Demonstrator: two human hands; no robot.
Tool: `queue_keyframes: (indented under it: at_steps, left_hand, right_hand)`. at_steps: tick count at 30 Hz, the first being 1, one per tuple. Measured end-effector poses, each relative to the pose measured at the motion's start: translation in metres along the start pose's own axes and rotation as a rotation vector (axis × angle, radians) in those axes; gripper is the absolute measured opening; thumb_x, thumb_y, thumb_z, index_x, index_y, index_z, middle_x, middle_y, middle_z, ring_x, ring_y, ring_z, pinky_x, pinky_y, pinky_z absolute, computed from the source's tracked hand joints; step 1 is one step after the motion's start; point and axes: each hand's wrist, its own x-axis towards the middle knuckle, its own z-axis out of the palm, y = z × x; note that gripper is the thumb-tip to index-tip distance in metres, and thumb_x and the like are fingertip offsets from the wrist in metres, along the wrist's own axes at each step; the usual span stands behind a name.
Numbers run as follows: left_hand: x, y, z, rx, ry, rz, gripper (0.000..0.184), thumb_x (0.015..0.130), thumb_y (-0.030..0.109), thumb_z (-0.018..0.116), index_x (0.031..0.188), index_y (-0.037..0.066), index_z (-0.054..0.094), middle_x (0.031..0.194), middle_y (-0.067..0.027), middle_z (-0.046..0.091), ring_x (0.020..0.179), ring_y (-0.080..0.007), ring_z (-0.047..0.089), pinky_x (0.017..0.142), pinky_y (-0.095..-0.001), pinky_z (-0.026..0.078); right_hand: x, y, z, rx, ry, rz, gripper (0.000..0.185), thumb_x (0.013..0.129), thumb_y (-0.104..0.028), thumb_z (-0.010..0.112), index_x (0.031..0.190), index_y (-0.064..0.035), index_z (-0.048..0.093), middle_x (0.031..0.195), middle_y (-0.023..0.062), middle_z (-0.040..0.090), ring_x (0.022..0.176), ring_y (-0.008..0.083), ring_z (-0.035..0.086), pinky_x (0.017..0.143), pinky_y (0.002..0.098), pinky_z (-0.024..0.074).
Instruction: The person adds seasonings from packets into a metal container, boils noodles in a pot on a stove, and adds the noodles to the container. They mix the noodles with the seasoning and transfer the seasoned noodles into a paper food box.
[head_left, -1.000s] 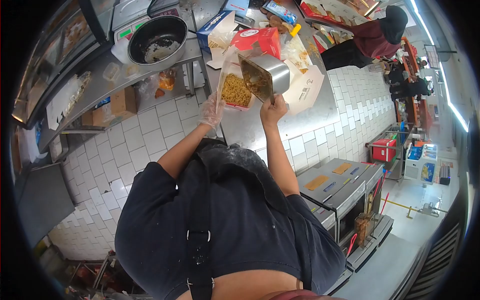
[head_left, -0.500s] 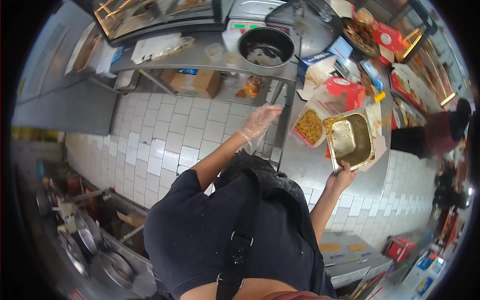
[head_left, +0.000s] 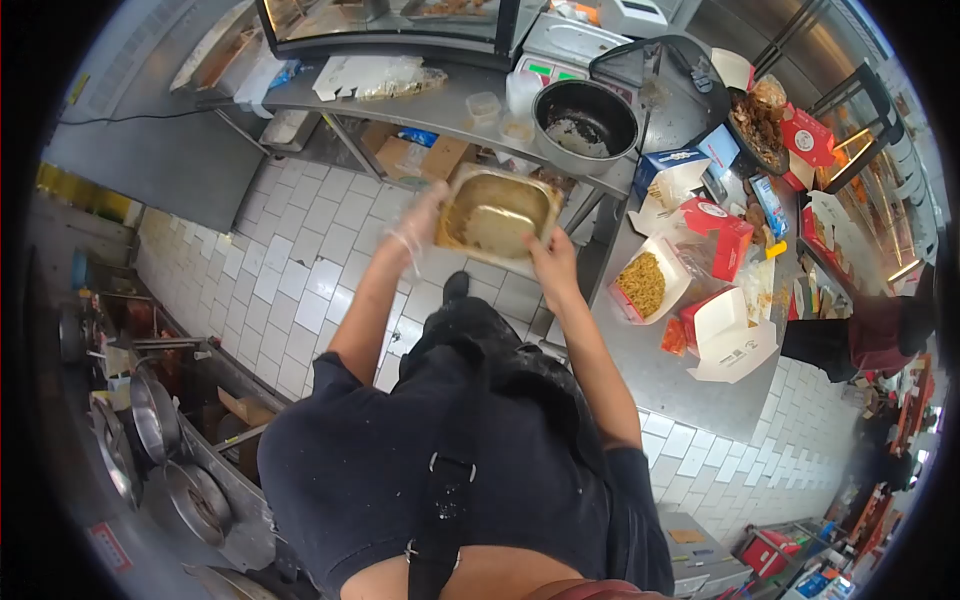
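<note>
A rectangular metal food pan (head_left: pixel 497 215), stained brown around its rim, is held out in front of my body above the floor. My right hand (head_left: pixel 555 268) grips its near right corner, thumb over the rim. My left hand (head_left: pixel 416 225), in a clear plastic glove, is at the pan's left edge. Motion smears its fingers, so I cannot tell whether they close on the rim. On the counter to the right stands an open takeaway box (head_left: pixel 650 282) of noodle-like food, with an open white-and-red box (head_left: pixel 727 335) nearby.
A black pot (head_left: pixel 585 122) stands on the steel counter (head_left: pixel 400 112) ahead, near a scale (head_left: pixel 550 70). More boxes, a blue carton (head_left: pixel 665 178) and a bowl of brown food (head_left: pixel 758 130) crowd the right counter. Round metal pans (head_left: pixel 198 503) lie at lower left. Another person (head_left: pixel 880 335) stands at right.
My right hand has carried the metal pan left, off the right counter to in front of me. My left hand has moved left to the pan's edge. The view has turned slightly.
</note>
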Motion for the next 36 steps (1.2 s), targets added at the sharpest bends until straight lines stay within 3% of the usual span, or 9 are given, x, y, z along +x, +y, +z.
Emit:
queue_keyframes:
  at_steps: [5, 11, 15, 18, 22, 25, 29, 32, 36]
  left_hand:
    - [0.106, 0.066, -0.093, -0.127, -0.060, -0.015, 0.060, 0.096, 0.047, 0.045, 0.132, -0.002, 0.047, 0.131, -0.0150, 0.051, 0.119, -0.0237, 0.051, 0.101, -0.0363, 0.041]
    - [0.266, 0.084, -0.171, -0.252, 0.111, -0.048, 0.043, 0.093, 0.038, 0.050, 0.118, 0.003, 0.057, 0.109, -0.0084, 0.060, 0.098, -0.0207, 0.057, 0.086, -0.0357, 0.047]
    - [0.381, 0.026, -0.226, -0.342, 0.055, 0.252, 0.030, 0.094, 0.030, 0.049, 0.110, 0.009, 0.063, 0.102, -0.0030, 0.063, 0.094, -0.0168, 0.058, 0.082, -0.0335, 0.047]
    - [0.387, 0.036, -0.235, -0.376, -0.190, 0.232, 0.026, 0.094, 0.028, 0.045, 0.101, 0.008, 0.061, 0.093, -0.0030, 0.063, 0.092, -0.0186, 0.058, 0.082, -0.0360, 0.047]
    - [0.295, 0.073, -0.186, -0.549, 0.398, 0.079, 0.038, 0.092, 0.031, 0.043, 0.110, -0.001, 0.056, 0.100, -0.0127, 0.059, 0.102, -0.0297, 0.055, 0.094, -0.0426, 0.044]
    - [0.269, 0.017, -0.193, 0.225, 0.608, 0.481, 0.035, 0.096, 0.027, 0.040, 0.108, -0.002, 0.058, 0.107, -0.0144, 0.057, 0.107, -0.0284, 0.052, 0.091, -0.0443, 0.044]
    - [0.173, -0.010, -0.074, 0.457, -0.109, 0.597, 0.035, 0.100, 0.026, 0.039, 0.104, 0.000, 0.062, 0.097, -0.0121, 0.063, 0.091, -0.0271, 0.058, 0.087, -0.0379, 0.044]
    - [0.106, 0.027, 0.048, 0.496, -0.852, 0.547, 0.041, 0.098, 0.037, 0.046, 0.109, 0.002, 0.063, 0.109, -0.0163, 0.065, 0.104, -0.0315, 0.060, 0.091, -0.0391, 0.045]
    - [0.062, 0.062, 0.216, 0.989, -0.986, 0.835, 0.067, 0.090, 0.061, 0.042, 0.111, 0.001, 0.064, 0.108, -0.0214, 0.066, 0.103, -0.0331, 0.062, 0.093, -0.0394, 0.046]
  right_hand:
    - [0.124, -0.005, 0.106, -0.437, -0.144, 0.112, 0.037, 0.088, -0.030, 0.067, 0.111, -0.0032, 0.057, 0.085, 0.0030, 0.060, 0.072, 0.0117, 0.055, 0.069, 0.0274, 0.0492]
    - [0.281, 0.036, 0.216, 0.009, -0.104, 0.387, 0.045, 0.089, -0.040, 0.063, 0.115, -0.0054, 0.052, 0.081, 0.0021, 0.047, 0.066, 0.0112, 0.048, 0.065, 0.0332, 0.0548]
    - [0.311, 0.045, 0.236, 0.219, -0.105, 0.400, 0.054, 0.090, -0.039, 0.061, 0.130, -0.0073, 0.044, 0.127, 0.0117, 0.047, 0.097, 0.0252, 0.056, 0.086, 0.0388, 0.0532]
    - [0.290, 0.038, 0.225, 0.100, -0.030, 0.263, 0.054, 0.086, -0.035, 0.068, 0.131, -0.0127, 0.047, 0.118, 0.0083, 0.058, 0.093, 0.0200, 0.060, 0.081, 0.0344, 0.0512]
    - [0.197, 0.004, 0.174, -0.297, 0.259, -0.250, 0.040, 0.083, -0.026, 0.071, 0.115, -0.0050, 0.059, 0.100, 0.0124, 0.065, 0.086, 0.0165, 0.065, 0.072, 0.0296, 0.0519]
    - [0.105, -0.011, 0.092, -0.613, 0.802, -0.574, 0.016, 0.086, -0.016, 0.067, 0.098, -0.0057, 0.066, 0.089, 0.0071, 0.065, 0.077, 0.0149, 0.064, 0.068, 0.0275, 0.0511]
    - [-0.016, 0.012, -0.064, -0.671, 1.587, -0.222, 0.032, 0.098, -0.031, 0.050, 0.096, -0.0001, 0.060, 0.083, 0.0106, 0.064, 0.074, 0.0188, 0.061, 0.068, 0.0302, 0.0491]
    - [-0.051, 0.080, -0.166, -0.795, 1.391, 0.213, 0.042, 0.095, -0.037, 0.049, 0.100, 0.0017, 0.064, 0.093, 0.0231, 0.066, 0.087, 0.0353, 0.063, 0.077, 0.0417, 0.0484]
    - [-0.034, 0.113, -0.217, -0.791, 1.171, 0.372, 0.043, 0.091, -0.036, 0.049, 0.105, 0.0016, 0.064, 0.102, 0.0271, 0.064, 0.100, 0.0412, 0.061, 0.087, 0.0456, 0.0472]
